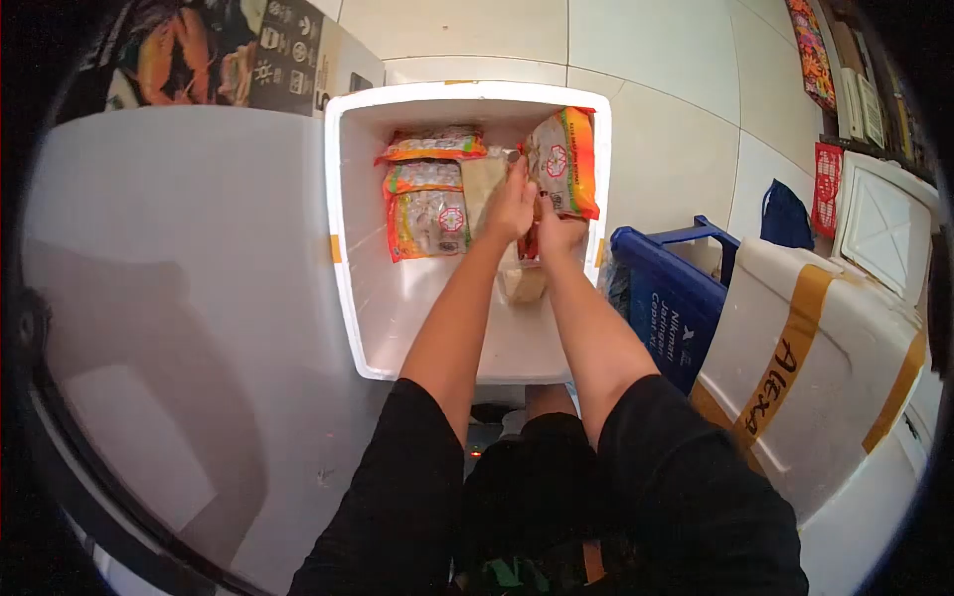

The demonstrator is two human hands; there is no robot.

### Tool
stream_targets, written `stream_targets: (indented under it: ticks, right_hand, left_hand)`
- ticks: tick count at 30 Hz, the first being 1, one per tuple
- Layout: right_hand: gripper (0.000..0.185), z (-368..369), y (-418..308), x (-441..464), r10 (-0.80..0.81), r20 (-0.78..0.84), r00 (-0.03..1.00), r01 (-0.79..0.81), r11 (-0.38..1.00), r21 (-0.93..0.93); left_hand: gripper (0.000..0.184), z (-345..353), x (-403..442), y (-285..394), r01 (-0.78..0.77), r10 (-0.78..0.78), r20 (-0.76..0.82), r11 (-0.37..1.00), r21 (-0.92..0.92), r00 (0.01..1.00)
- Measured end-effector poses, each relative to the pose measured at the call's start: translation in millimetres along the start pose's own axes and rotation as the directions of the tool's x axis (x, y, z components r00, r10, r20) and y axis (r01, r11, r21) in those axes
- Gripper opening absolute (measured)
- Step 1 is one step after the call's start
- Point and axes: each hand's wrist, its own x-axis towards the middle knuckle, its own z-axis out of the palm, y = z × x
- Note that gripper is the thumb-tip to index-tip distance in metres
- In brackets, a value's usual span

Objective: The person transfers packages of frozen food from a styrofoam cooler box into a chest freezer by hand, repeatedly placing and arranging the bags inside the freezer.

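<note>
A white foam box [348, 328] stands open below me, with both my hands reaching into it. My left hand [510, 207] is beside a pale, cream-coloured package [482, 187], fingers pointing to the far wall. Close by on the right, my right hand [561, 230] is bent inward under an orange-edged clear food packet [558, 164]. Between the hands a narrow red packet [528, 241] shows, seemingly gripped from both sides; most of it is hidden. Along the box's left side lie several similar orange packets [429, 221]. Another pale package [524, 286] lies below my wrists.
To the left is a wide grey surface [179, 228] with a printed carton [219, 55] behind it. A blue crate [671, 298] and a taped white foam box [795, 348] stand at the right. Pale tiles [656, 129] cover the floor beyond.
</note>
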Motion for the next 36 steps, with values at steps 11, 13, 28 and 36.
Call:
stream_targets:
  ticks: [11, 13, 28, 36]
  right_hand:
    - [0.015, -33.8, -31.4, -21.3, -0.096, 0.107, 0.990, 0.049, 0.922, 0.383]
    - [0.015, -50.7, -31.9, -19.6, -0.033, 0.200, 0.979, -0.008, 0.980, 0.200]
    - [0.030, -133.3, -88.7, -61.7, 0.219, 0.681, 0.698, -0.510, 0.820, 0.259]
    - [0.037, -153.5, -187.0, -131.3, 0.082, 0.812, 0.579, -0.171, 0.985, 0.022]
  left_hand:
    - [0.078, -1.6, 33.3, 7.3, 0.170, -0.162, 0.059, 0.968, -0.185, 0.985]
    - [0.080, 3.1, 32.0, -3.1, 0.231, -0.215, 0.099, 0.951, -0.206, 0.972]
    - [0.055, -98.9, -87.1, 72.4, 0.489, -0.183, 0.500, 0.638, -0.595, 0.847]
    - [0.059, -154.7, -183.7, 154.2, 0.321, -0.252, 0.202, 0.670, -0.669, 0.946]
